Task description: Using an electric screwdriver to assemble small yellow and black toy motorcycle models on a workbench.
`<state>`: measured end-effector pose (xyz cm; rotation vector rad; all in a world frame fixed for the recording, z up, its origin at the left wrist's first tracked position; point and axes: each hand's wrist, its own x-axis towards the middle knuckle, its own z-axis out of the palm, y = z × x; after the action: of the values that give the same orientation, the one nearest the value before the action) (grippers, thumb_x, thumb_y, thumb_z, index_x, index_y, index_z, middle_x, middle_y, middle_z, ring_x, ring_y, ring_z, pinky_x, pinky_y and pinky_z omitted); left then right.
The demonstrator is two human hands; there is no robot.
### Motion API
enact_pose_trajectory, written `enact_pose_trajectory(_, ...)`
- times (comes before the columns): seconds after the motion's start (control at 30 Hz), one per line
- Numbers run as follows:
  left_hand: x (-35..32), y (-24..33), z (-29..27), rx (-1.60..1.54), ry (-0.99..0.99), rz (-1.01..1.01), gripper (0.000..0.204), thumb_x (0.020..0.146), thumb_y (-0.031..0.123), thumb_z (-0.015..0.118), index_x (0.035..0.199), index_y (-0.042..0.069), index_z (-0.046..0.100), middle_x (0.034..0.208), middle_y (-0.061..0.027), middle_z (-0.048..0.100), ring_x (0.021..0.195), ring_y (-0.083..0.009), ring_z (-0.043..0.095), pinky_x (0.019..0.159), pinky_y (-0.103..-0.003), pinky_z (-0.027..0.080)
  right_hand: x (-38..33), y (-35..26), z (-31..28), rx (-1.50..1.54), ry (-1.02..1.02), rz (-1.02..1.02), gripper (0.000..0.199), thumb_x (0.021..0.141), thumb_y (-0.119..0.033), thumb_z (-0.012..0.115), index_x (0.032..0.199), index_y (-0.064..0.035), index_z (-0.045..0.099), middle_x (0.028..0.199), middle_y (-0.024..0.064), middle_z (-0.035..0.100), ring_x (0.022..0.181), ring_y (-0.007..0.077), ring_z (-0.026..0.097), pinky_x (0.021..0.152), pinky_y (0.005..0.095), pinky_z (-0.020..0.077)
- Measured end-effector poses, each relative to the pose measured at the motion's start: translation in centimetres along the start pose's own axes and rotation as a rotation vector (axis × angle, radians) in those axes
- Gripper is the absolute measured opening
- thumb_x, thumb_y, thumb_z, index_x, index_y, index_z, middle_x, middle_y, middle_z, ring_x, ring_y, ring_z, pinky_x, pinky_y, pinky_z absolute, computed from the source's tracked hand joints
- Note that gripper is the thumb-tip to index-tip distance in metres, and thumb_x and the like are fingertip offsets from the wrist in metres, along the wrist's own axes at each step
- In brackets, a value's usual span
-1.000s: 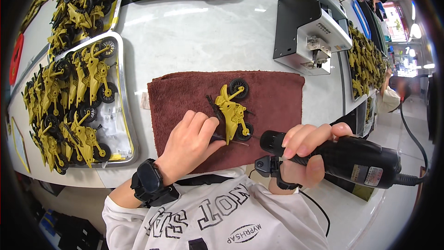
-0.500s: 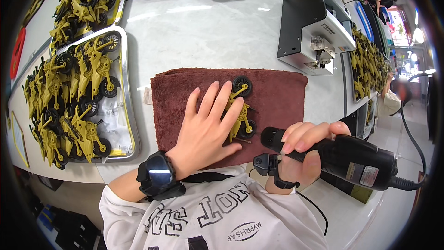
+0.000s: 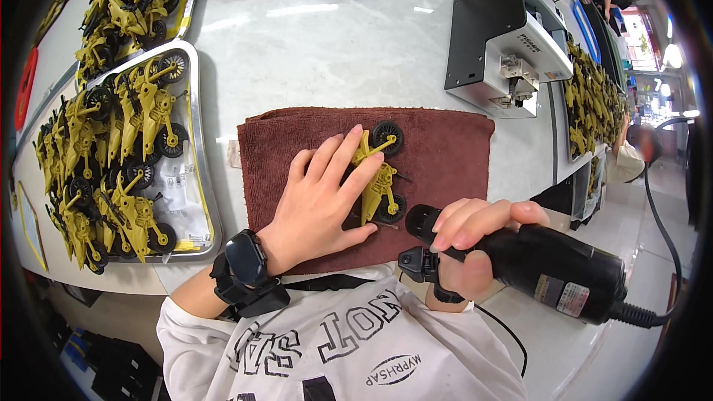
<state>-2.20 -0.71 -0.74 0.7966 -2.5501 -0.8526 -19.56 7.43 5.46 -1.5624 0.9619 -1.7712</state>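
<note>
A yellow toy motorcycle [image 3: 380, 180] with black wheels lies on its side on a folded brown cloth [image 3: 449, 152]. My left hand [image 3: 316, 204] rests flat over its left part, fingers outstretched, with the index fingertip on the frame near the upper wheel; the palm hides some of the toy. In my right hand [image 3: 475, 234] is a thick black corded electric screwdriver [image 3: 561, 271], fingers wrapped round its front section. Its black nose points left, toward the lower wheel, and is apart from the toy. I cannot make out a bit at the tip.
To the left stands a metal-rimmed tray [image 3: 210, 208] of several similar toy motorcycles, with more trays behind it and at the far edge. A black and white bench machine [image 3: 483, 41] stands at the far right. The tool's cord [image 3: 677, 252] curves up on the right; other people are beyond.
My right hand and the electric screwdriver have shifted slightly left and down, its rear end tilting lower. My left hand has slid a little left, uncovering more of the toy motorcycle.
</note>
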Motion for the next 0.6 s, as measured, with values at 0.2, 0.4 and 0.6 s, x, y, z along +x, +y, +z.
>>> enact_pose_trajectory(0.2, 0.0, -0.2, 0.1, -0.015, 0.01, 0.004, 0.091, 0.053, 0.038, 0.081, 0.13, 0.013, 0.041, 0.143, -0.0186, 0.029, 0.123, -0.0324, 0.037, 0.093, -0.044, 0.029, 0.0, 0.2, 0.7, -0.01, 0.013, 0.015, 0.053, 0.079, 0.004, 0.061, 0.12, -0.005, 0.029, 0.081, 0.0135, 0.056, 0.062, 0.0207, 0.057, 0.058, 0.0342, 0.0487)
enact_pose_trajectory(0.4, 0.1, 0.2, 0.0, 0.028, 0.034, -0.01, 0.088, 0.052, 0.039, 0.081, 0.128, 0.013, 0.043, 0.141, -0.018, 0.032, 0.122, -0.0298, 0.038, 0.092, -0.043, 0.028, 0.3, 0.4, 0.8, 0.024, 0.085, 0.053, 0.041, 0.077, 0.007, 0.059, 0.107, -0.0057, 0.034, 0.073, 0.0109, 0.053, 0.053, 0.0194, 0.054, 0.053, 0.0321, 0.0459)
enact_pose_trajectory(0.6, 0.2, 0.4, -0.1, 0.049, 0.03, -0.018, 0.086, 0.051, 0.037, 0.081, 0.126, 0.012, 0.045, 0.141, -0.0172, 0.033, 0.121, -0.0294, 0.039, 0.092, -0.044, 0.026, -0.3, -0.6, -0.4, 0.054, -0.046, 0.004, 0.049, 0.075, 0.008, 0.059, 0.114, -0.0055, 0.032, 0.077, 0.014, 0.057, 0.059, 0.0216, 0.058, 0.055, 0.0361, 0.048)
